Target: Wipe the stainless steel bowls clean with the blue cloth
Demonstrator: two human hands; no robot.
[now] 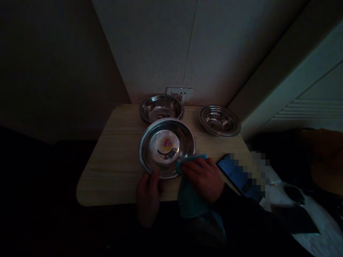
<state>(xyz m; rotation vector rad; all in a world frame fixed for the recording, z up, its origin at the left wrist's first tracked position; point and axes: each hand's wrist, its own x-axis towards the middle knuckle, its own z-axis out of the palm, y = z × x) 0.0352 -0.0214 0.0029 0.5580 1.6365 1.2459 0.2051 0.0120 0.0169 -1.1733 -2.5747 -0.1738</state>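
A shiny metal basin point(146, 148) with a round pink and yellow sticker on its bottom sits near the front of a small wooden table. At its near left rim, my left hand point(148, 198) is closed, thumb and fingers gripping the edge. My right hand point(202, 176) presses a teal cloth point(191, 200) against the inside of the near right rim. Part of the cloth hangs down over the table's front edge. The fingertips of the right hand are partly hidden by the cloth.
Behind the basin stand stacked metal bowls point(160, 105); another nested stack point(219, 121) is at the table's point(112, 157) back right. A phone point(238, 175) lies at the right edge. The wall behind has a power socket point(179, 93). The room is dim.
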